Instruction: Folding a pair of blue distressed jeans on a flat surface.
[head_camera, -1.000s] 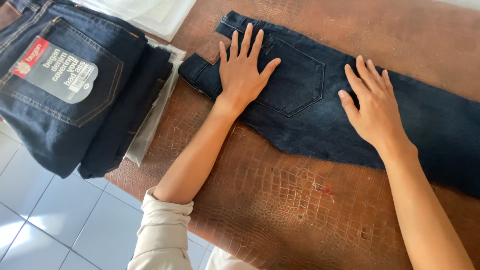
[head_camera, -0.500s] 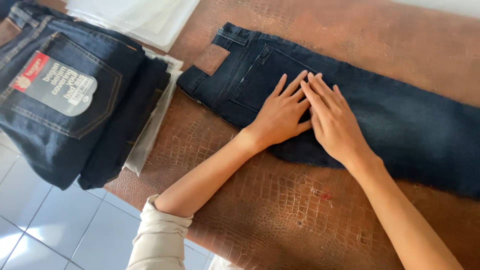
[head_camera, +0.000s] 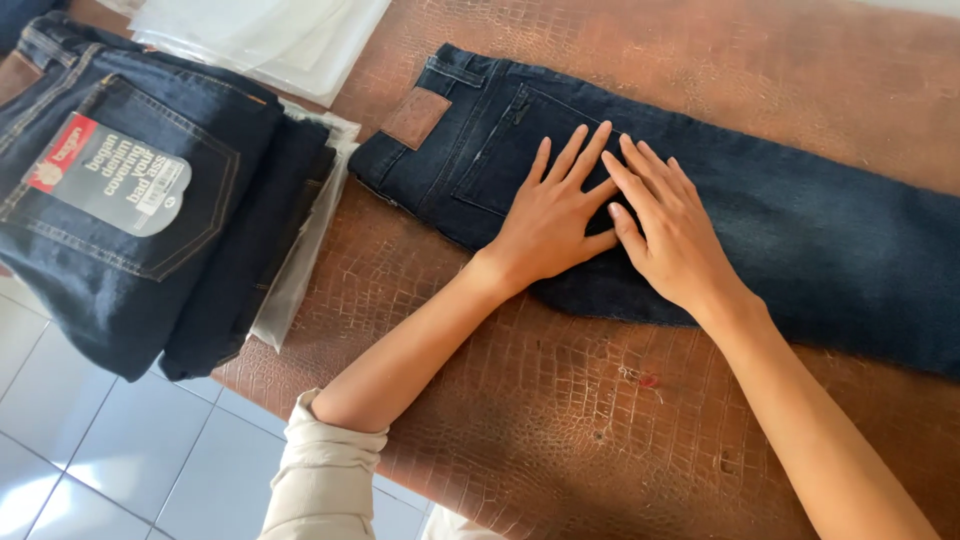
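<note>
left hand (head_camera: 548, 222): flat, palm down on the jeans (head_camera: 800, 240), fingers (head_camera: 570, 160) spread and released, grasping nothing; fingertips point away from the person toward the far edge of the cloth
right hand (head_camera: 672, 238): also flat and open on the jeans, gripping nothing; its index finger lies just beside the left hand's index finger, tips touching or nearly so, cannot tell which
jeans: dark blue pair laid flat on the brown table (head_camera: 560, 400); back pocket (head_camera: 510, 150) partly under the left fingers; brown waist patch (head_camera: 417, 117) well left of the left thumb; leg runs off past the right wrist to the frame edge
step in hand: looks like pressing and smoothing the cloth at the seat
doing it well: my judgement; keep both palms flat with even weight, sweep from the middle out toward waist and leg so creases get pushed off, not bunched under the fingertips; don't drag the whole pair across the table
beside the work: stack of folded jeans (head_camera: 130, 200) with a card tag (head_camera: 105, 172), well left of the left hand, overhanging the table edge; clear plastic bags (head_camera: 265, 35) beyond it
hidden: cloth under both palms, so any crease there can't be seen; lower leg and hems cut off at right; stack cut off at left
hard to make out: whether the pair is folded double along its length; small red mark (head_camera: 650, 380) on the table near the right forearm, kind unclear
</note>
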